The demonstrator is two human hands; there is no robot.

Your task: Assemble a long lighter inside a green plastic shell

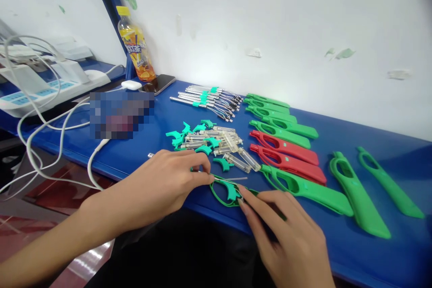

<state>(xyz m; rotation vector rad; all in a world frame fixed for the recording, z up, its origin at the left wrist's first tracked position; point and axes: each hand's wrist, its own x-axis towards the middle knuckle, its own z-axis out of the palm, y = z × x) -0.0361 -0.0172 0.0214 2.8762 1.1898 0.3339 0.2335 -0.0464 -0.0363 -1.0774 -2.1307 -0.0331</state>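
Note:
My left hand (168, 175) is closed in a pinch on a metal lighter tube (150, 155), whose tip shows past the knuckles; most of it is hidden behind the hand. Close to the table's front edge, my right hand (286, 229) grips a green lighter handle shell (218, 197), its rear part covered by the fingers. A teal trigger (231, 190) sits in that shell, with the right fingertips beside it. Thin wire runs between both hands' fingertips. Just beyond lie loose teal triggers (222, 164) and clear fuel tanks (249, 159) in a pile.
Metal tubes with wires (202, 96) lie at the back. Green handle shells (361, 198) and red ones (286, 148) spread along the right. A drink bottle (137, 49), a phone (158, 84), white cables (62, 130) and a power strip (50, 92) occupy the left.

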